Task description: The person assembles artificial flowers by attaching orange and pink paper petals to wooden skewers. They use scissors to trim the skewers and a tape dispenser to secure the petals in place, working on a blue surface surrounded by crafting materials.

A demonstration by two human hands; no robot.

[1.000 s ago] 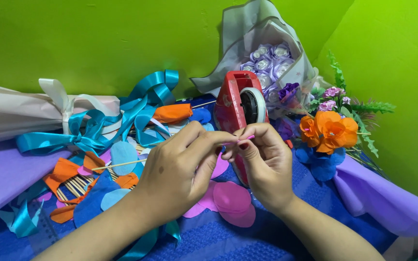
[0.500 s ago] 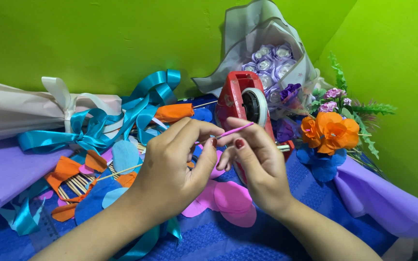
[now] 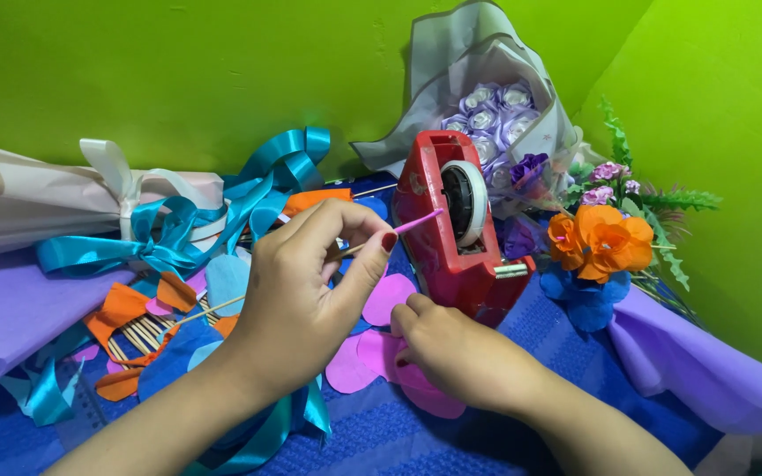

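My left hand (image 3: pixel 306 291) pinches a thin wooden stick (image 3: pixel 403 226) whose far end is wrapped in pink, raised in front of a red tape dispenser (image 3: pixel 451 234) with a white tape roll. My right hand (image 3: pixel 456 353) is lower, resting palm down on pink heart-shaped paper petals (image 3: pixel 359 366) on the blue cloth, fingers touching one petal. Whether it grips the petal I cannot make out.
A bouquet of lilac ribbon roses in grey wrap (image 3: pixel 491 115) stands behind the dispenser. Orange and purple flowers (image 3: pixel 601 242) lie right. A pale wrapped bouquet with teal ribbon (image 3: pixel 125 207) lies left, beside orange and blue petals and loose sticks (image 3: pixel 138 330). Green walls close the corner.
My right hand let go of the stick and dropped down to the pink petals on the cloth. My left hand kept the stick and stayed raised near the dispenser.
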